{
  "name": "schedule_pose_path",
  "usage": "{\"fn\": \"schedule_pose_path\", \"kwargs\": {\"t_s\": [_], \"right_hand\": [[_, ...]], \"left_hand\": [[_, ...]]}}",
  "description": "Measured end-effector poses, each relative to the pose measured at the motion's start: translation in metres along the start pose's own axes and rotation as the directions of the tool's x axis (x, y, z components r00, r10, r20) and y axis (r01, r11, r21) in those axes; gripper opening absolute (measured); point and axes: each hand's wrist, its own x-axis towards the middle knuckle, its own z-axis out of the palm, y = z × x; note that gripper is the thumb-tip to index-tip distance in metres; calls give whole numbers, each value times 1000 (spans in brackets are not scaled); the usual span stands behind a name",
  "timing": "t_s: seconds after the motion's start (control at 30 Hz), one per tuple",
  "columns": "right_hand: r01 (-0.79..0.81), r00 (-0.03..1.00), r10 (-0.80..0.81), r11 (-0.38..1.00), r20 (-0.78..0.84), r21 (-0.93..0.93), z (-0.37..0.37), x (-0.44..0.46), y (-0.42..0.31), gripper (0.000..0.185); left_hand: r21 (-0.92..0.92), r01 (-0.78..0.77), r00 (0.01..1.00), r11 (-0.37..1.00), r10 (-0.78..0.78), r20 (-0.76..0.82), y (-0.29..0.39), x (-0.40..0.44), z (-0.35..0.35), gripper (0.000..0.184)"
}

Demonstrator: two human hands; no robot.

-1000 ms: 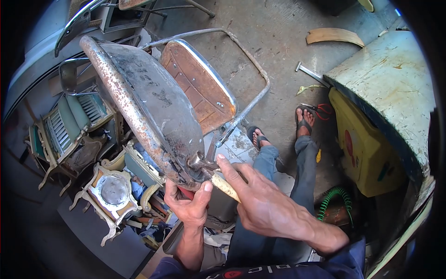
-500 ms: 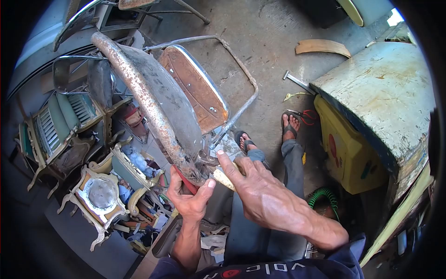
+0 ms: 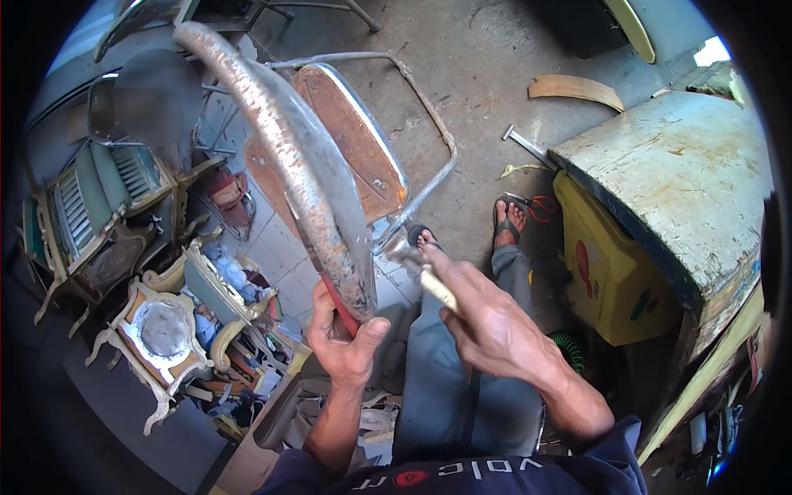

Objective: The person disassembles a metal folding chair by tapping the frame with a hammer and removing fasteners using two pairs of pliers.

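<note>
The head view shows the left hand [image 3: 348,351] with its fingers pinched on the low end of a rusty, curved metal piece [image 3: 307,186] and a thin red strip [image 3: 337,304]. The piece is up on its edge, tilted. The right hand's [image 3: 495,330] fingers are wrapped around a hammer with a pale handle [image 3: 440,290], its blurry head near the piece.

A hand could pass over the open floor [image 3: 483,161] between the bent chair tube [image 3: 438,122] and the desk [image 3: 668,157]. The curved panel [image 3: 301,165] blocks the way left; only a narrow gap parts its lower end from the hammer [image 3: 438,290]. The yellow container [image 3: 615,276] obstructs below the desk
</note>
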Motion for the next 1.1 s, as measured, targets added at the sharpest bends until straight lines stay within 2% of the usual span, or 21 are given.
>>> {"fn": "schedule_pose_path", "kwargs": {"t_s": [0.07,0.1,0.13,0.17,0.2,0.23,0.27,0.33,0.37,0.43,0.47,0.53,0.63,0.7,0.73,0.8,0.83,0.93,0.97,1.03,1.1], "right_hand": [[-260,941,304,930,-146,261,6,-7,-1,67],[-600,774,633,722,23,343,-11,-1,-28,59],[-615,747,662,724,-62,313,-3,-10,-23,60],[-589,748,654,733,-112,341,-2,-21,-34,62],[-559,750,641,748,-167,359,-6,-27,-48,63],[-447,754,637,675,-158,587,-10,-29,-70,63],[-377,749,628,667,-213,642,-7,-35,-89,60],[-439,743,604,764,-288,472,-2,-57,-110,58],[-574,711,611,790,-347,214,-1,-60,-125,58],[-630,761,580,767,-289,-122,-6,-58,-170,61],[-620,782,565,744,-263,-247,-3,-51,-200,64],[-369,929,320,799,-183,-475,2,-38,-237,73],[-62,993,119,617,15,-784,11,35,-289,72],[11,983,160,455,94,-890,20,74,-292,66],[17,948,302,281,105,-960,28,91,-291,63],[172,640,769,-155,-9,-973,52,126,-312,59],[189,637,771,-176,-15,-966,61,138,-321,59],[193,770,631,-92,92,-977,85,149,-345,53],[118,922,363,68,135,-991,97,153,-356,45],[53,998,-60,539,24,-841,110,146,-368,37],[68,983,-141,870,-115,-488,81,124,-322,34]], "left_hand": [[-42,-39,999,998,37,-39,1,-3,1,60],[-74,-14,998,997,10,-57,2,-5,3,64],[-110,20,997,994,-28,-74,5,-11,7,69],[-127,2,985,992,-24,-173,9,-15,17,52],[-166,-2,979,986,-32,-203,12,-20,19,52],[-216,81,954,973,-139,-266,15,-26,20,44],[-274,174,913,946,-259,-314,19,-35,19,35],[-464,226,812,857,-429,-396,5,-44,23,17],[-692,232,755,683,-575,-314,-2,-43,25,16],[-945,203,651,256,-757,-65,-8,-35,23,16],[-982,185,687,25,-718,111,-32,-39,23,16],[-952,196,654,-233,-693,304,-25,-22,26,27],[-767,103,844,-634,-352,404,-38,-22,44,38],[-803,132,760,-581,-461,458,-17,-13,37,26],[-803,138,692,-579,-524,497,-10,-11,35,25],[-797,133,744,-589,-473,473,-20,-16,48,31],[-812,128,789,-569,-437,431,-27,-14,53,42],[-787,133,766,-602,-441,467,-38,-19,66,44],[-791,100,776,-604,-451,442,-30,-19,62,46],[-752,57,801,-656,-420,427,-26,-14,64,46],[-707,16,826,-707,-389,408,-27,-18,66,49]]}}
